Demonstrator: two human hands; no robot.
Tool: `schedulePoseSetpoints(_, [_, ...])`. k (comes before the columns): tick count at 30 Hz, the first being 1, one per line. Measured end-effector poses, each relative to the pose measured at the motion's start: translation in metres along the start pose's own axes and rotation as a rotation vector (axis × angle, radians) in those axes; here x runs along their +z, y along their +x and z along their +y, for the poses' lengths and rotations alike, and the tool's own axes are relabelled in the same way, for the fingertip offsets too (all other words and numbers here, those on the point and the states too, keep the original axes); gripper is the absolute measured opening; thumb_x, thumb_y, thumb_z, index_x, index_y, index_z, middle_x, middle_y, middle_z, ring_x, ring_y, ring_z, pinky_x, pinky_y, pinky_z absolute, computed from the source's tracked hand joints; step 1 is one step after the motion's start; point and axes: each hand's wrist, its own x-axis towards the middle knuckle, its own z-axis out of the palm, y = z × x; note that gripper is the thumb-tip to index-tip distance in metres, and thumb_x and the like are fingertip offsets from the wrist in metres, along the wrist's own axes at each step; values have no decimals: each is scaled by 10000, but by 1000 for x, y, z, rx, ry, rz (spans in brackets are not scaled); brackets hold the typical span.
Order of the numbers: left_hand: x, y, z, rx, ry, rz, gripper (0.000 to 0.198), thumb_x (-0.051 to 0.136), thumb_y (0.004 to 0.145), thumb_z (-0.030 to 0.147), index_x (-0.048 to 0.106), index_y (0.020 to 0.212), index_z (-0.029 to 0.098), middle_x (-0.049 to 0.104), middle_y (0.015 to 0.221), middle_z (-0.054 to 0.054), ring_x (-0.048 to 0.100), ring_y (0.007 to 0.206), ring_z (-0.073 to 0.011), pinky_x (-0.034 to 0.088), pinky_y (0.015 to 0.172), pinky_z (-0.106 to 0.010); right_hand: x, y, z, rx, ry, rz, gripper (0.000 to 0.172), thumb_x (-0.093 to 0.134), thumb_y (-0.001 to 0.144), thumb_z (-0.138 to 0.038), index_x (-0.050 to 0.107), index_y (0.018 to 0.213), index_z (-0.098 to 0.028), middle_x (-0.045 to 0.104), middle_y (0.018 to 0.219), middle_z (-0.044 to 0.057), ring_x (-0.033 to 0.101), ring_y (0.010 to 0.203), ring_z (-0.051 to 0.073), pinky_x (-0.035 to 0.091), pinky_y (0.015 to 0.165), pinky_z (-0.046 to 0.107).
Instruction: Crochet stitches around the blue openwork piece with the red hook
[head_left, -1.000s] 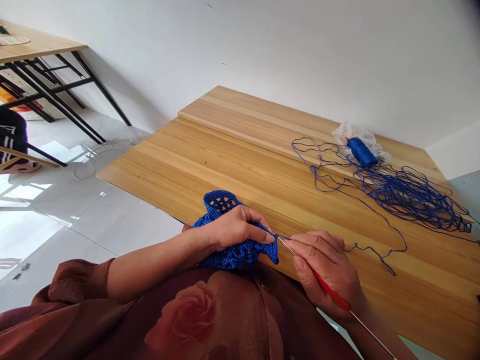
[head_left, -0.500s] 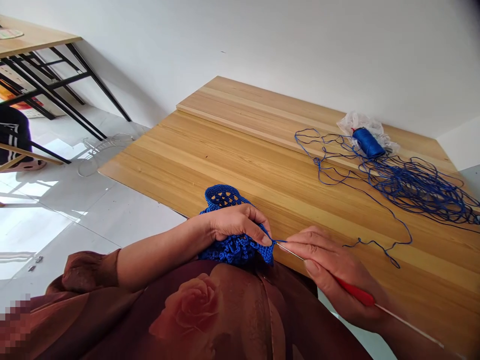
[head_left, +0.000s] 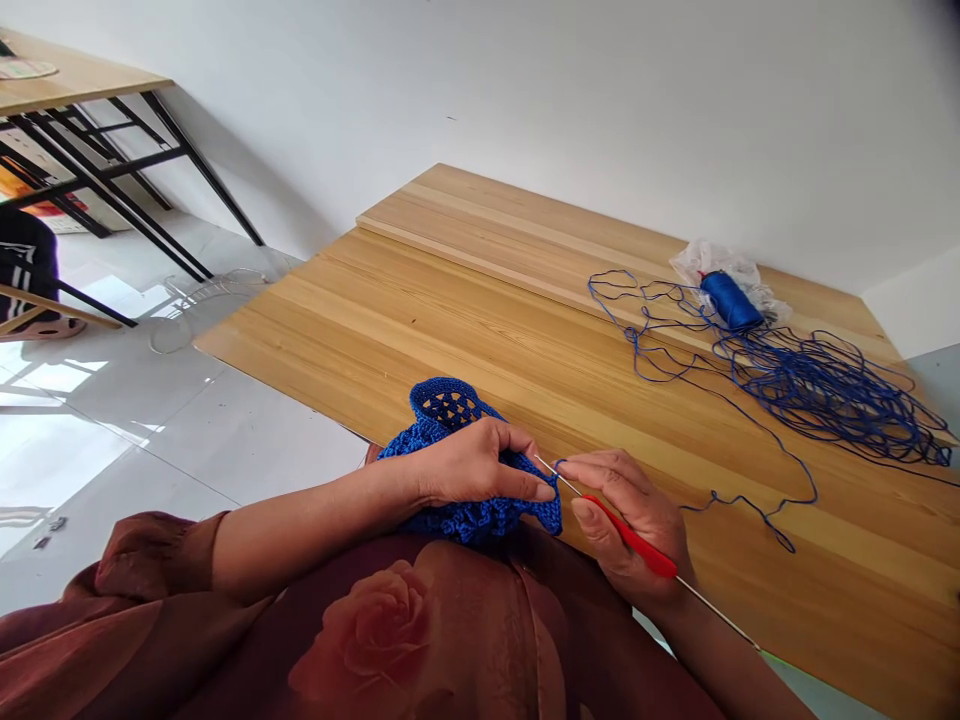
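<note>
A blue crocheted piece point(head_left: 442, 400) with an openwork round end lies over my lap at the table's front edge. My left hand point(head_left: 476, 465) pinches its upper edge between thumb and fingers. In my right hand point(head_left: 634, 510) is a crochet hook point(head_left: 649, 555) with a red grip and a metal shaft at both ends. The hook's tip lies by my left fingertips, at the edge of the crochet. Blue yarn point(head_left: 776, 440) runs from my right fingers across the table; a short stretch is hidden behind that hand.
A blue yarn spool point(head_left: 729, 300) lies by a crumpled clear plastic bag point(head_left: 712, 262) at the back right. Loose tangled yarn point(head_left: 832, 395) spreads in front of it. Behind the wooden table point(head_left: 360, 310) stands a white wall. Another table point(head_left: 112, 80) with black legs is at the far left.
My right hand and the hook have moved left, closer to my left hand. The hook now points more steeply up to the left, its tip past the crochet's edge.
</note>
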Motion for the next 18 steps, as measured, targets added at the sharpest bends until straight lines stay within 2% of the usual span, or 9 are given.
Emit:
schedulePoseSetpoints(5, [-2,-1,7,-67,-85,-25,298,833,689,305,730,911,136,752,869,-50,649,754,-160,501,744,-276,-7,-1,0,92,81,4,219,530,992,-201,700,1108,-273,700,1035,39,654,972,183,521,874,313])
schedulePoseSetpoints(11, [0,-1,7,-112,-191,58,229,819,678,302,716,784,128,702,706,-13,612,629,-122,490,632,-238,-16,-2,8,154,238,-75,234,518,1014,-242,720,1121,-292,727,1054,24,668,1013,169,535,910,277])
schedulePoseSetpoints(18, [2,0,4,-158,-258,100,223,820,661,298,702,744,128,692,651,-9,611,571,-119,474,576,-234,-26,4,13,161,338,-159,274,491,1034,-272,741,1137,-310,735,1104,20,664,1067,166,537,937,278])
